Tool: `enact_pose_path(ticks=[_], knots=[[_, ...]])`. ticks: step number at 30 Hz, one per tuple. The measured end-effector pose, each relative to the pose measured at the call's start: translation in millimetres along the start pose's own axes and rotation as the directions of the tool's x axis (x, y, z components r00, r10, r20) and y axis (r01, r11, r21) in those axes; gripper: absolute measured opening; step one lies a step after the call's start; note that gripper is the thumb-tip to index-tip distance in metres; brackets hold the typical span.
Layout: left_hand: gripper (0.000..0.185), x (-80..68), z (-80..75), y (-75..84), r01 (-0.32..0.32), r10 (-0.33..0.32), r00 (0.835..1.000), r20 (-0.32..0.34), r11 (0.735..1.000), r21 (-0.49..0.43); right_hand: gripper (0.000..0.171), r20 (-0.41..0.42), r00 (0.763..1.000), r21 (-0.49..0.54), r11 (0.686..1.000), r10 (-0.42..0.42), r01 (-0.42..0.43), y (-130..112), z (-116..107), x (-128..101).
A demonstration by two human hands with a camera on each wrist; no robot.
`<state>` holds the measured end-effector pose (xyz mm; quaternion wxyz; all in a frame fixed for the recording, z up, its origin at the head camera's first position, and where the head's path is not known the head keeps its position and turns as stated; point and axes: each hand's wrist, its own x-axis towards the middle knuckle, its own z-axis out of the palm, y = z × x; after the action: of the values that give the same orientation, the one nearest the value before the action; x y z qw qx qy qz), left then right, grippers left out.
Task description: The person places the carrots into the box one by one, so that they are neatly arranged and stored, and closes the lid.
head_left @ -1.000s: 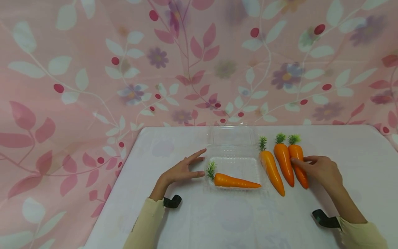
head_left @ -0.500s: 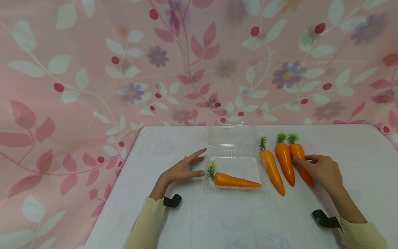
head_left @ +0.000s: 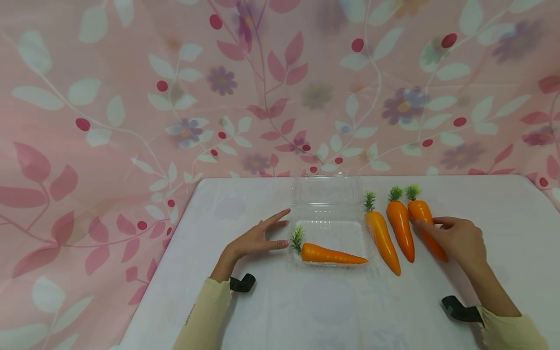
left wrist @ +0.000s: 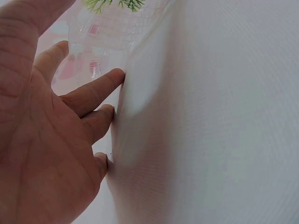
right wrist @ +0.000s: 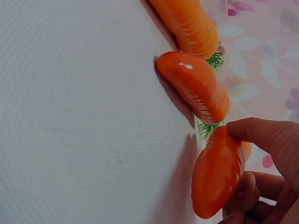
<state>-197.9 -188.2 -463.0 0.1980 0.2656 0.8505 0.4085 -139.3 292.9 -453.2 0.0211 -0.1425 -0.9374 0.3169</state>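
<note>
Right hand (head_left: 455, 239): rightmost carrot (head_left: 426, 227) grasped for lifting | left hand (head_left: 255, 238): fingers released, clear tray (head_left: 328, 227) steadied mid-table.

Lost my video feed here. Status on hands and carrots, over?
Right hand grips the rightmost carrot. Left hand flat on the table beside the clear tray. One carrot in tray. Nothing in the way.

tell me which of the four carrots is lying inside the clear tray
The carrot lying crosswise, leaves pointing at the left hand, is the only one in the clear tray. The other three lie side by side on the table, right of the tray.
</note>
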Motion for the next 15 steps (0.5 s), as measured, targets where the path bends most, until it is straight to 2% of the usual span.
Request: enact_pose_path(ticks=[8, 15], knots=[[0.087, -0.2, 0.4, -1.9, -0.004, 0.004, 1.0, -0.005, 1.0, -0.002, 0.08, -0.026, 1.0, 0.03, 1.0, 0.003, -0.003, -6, -5, -2], [0.087, 0.1, -0.9, -0.8, 0.01, -0.01, 1.0, 0.003, 1.0, 0.024, 0.079, -0.015, 1.0, 0.069, 0.998, 0.001, 0.0, -14, -10, -6]])
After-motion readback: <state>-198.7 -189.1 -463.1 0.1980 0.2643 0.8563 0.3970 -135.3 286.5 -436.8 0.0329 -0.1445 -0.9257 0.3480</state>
